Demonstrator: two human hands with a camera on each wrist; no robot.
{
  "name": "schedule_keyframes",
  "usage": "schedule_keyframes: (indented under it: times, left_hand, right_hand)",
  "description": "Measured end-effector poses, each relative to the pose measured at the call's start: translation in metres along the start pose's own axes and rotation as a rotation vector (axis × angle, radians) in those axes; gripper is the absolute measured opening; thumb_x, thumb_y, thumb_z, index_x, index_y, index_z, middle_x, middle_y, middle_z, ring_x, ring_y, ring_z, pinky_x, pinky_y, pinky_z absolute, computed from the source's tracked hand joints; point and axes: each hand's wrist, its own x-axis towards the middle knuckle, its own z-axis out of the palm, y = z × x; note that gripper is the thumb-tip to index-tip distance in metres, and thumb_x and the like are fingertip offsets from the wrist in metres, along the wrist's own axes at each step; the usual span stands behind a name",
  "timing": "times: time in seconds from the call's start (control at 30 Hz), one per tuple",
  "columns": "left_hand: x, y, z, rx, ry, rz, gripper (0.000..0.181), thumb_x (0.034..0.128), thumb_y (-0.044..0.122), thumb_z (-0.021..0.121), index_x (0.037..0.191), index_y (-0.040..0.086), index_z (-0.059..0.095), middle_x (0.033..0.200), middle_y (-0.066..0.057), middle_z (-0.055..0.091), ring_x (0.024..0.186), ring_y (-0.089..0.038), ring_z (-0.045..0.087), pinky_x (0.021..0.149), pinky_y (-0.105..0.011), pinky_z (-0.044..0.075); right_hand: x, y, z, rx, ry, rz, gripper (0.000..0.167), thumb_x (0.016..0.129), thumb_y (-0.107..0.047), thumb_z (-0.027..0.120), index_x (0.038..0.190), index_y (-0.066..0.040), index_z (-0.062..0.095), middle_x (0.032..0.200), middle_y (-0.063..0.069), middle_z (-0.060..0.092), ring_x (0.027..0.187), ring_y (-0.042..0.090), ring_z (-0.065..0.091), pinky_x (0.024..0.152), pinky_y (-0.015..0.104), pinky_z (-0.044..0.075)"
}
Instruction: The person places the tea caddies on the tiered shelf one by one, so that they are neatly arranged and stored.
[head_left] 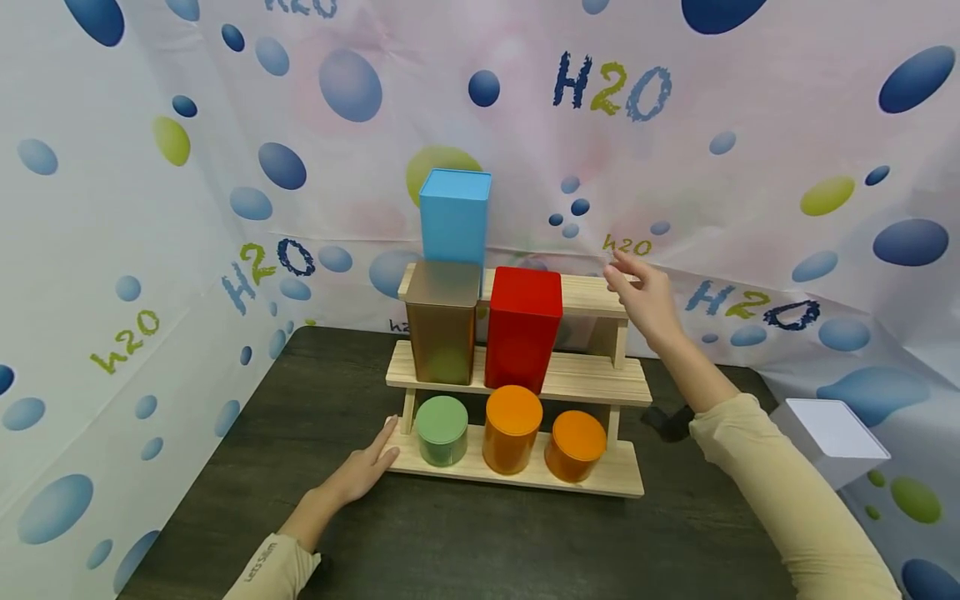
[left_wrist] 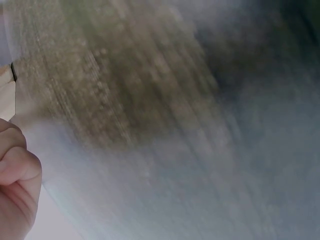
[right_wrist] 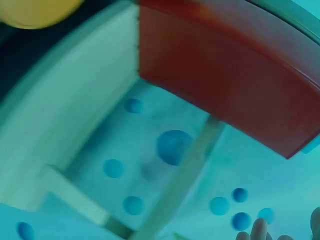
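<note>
A three-tier wooden rack [head_left: 600, 372] stands on the table. My left hand [head_left: 356, 477] touches the left end of its lowest tier, fingers mostly straight; in the left wrist view, part of the hand [left_wrist: 18, 172] shows at the edge beside pale wood. My right hand [head_left: 647, 302] hangs in the air by the right end of the top tier, fingers loosely bent around nothing. A light blue box [head_left: 454, 221] occupies the top tier. The middle tier carries a bronze box [head_left: 442, 329] and a red box [head_left: 523, 329]. Along the lowest tier sit a green canister [head_left: 442, 432] and two orange canisters [head_left: 512, 433].
On the right is a white box [head_left: 831, 442]. A small dark object [head_left: 667, 423] lies on the dark table [head_left: 480, 542] beside the rack. A patterned curtain [head_left: 517, 175] hangs behind the table and along its left side. Much of the left wrist view is blurred.
</note>
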Motion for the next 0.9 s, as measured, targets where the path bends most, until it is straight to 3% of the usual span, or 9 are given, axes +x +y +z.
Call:
schedule_keyframes:
  times: [0.17,0.3,0.47,0.73,0.9]
  left_hand:
    - [0.000,0.000,0.000,0.010,-0.003,0.003,0.059,0.0990,0.036,0.035,0.148,0.012,0.012,0.142,-0.026,0.031,0.114,-0.050,0.045,0.093,-0.060,0.034]
    - [0.000,0.000,0.000,0.017,-0.002,-0.001,0.060,0.0988,0.037,0.036,0.148,0.011,0.012,0.143,-0.025,0.029,0.114,-0.050,0.045,0.093,-0.060,0.034]
    - [0.001,-0.001,0.001,0.006,-0.003,-0.007,0.060,0.0988,0.037,0.036,0.148,0.012,0.012,0.144,-0.023,0.028,0.116,-0.049,0.044,0.094,-0.059,0.033]
    - [0.001,-0.001,0.001,0.010,-0.003,-0.011,0.060,0.0987,0.039,0.035,0.148,0.013,0.011,0.146,-0.022,0.025,0.117,-0.049,0.042,0.094,-0.060,0.032]
    - [0.001,-0.001,0.000,0.011,-0.005,-0.012,0.060,0.0987,0.039,0.035,0.148,0.013,0.012,0.145,-0.023,0.027,0.117,-0.049,0.043,0.094,-0.060,0.032]
  right_hand:
    - [-0.021,0.025,-0.008,-0.020,-0.015,0.042,0.053,0.096,-0.034,0.046,0.139,-0.004,0.037,0.128,0.021,0.050,0.093,0.015,0.058,0.069,0.012,0.044]
    - [-0.034,0.045,-0.012,-0.023,0.023,0.087,0.054,0.095,-0.034,0.047,0.140,-0.005,0.036,0.127,0.022,0.050,0.083,-0.005,0.055,0.067,0.010,0.043]
    - [-0.049,0.074,-0.020,-0.059,0.122,0.153,0.055,0.093,-0.036,0.050,0.139,-0.007,0.038,0.127,0.021,0.052,0.074,-0.019,0.048,0.064,0.005,0.040]
    - [-0.078,0.097,-0.035,-0.118,0.293,0.287,0.052,0.091,-0.034,0.055,0.138,-0.016,0.042,0.126,0.016,0.054,0.075,-0.019,0.043,0.066,0.006,0.037]
    - [-0.093,0.107,-0.045,-0.197,0.405,0.253,0.052,0.088,-0.032,0.060,0.135,-0.014,0.046,0.124,0.015,0.057,0.073,-0.023,0.041,0.062,0.003,0.034]
